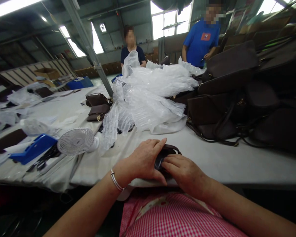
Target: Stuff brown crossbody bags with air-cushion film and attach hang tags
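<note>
A small dark item [160, 159] with a dark strap rests at the table's front edge, largely covered by my hands. My left hand [146, 161] lies along its left side, thumb and fingers spread apart around it. My right hand [184, 169] is on its right side, with the fingers together and their tips pressed on the dark surface. Just beyond my hands, a heap of clear plastic wrapping [153, 98] covers the middle of the table [236, 164]. Dark brown bags [212, 115] are piled on the right.
A white fan [76, 141] stands left of my hands, beside a blue tray [34, 149] and dark cables. Small brown bags [98, 107] lie beside a metal post [88, 46]. Two people, one in a blue shirt [199, 41], stand across the table.
</note>
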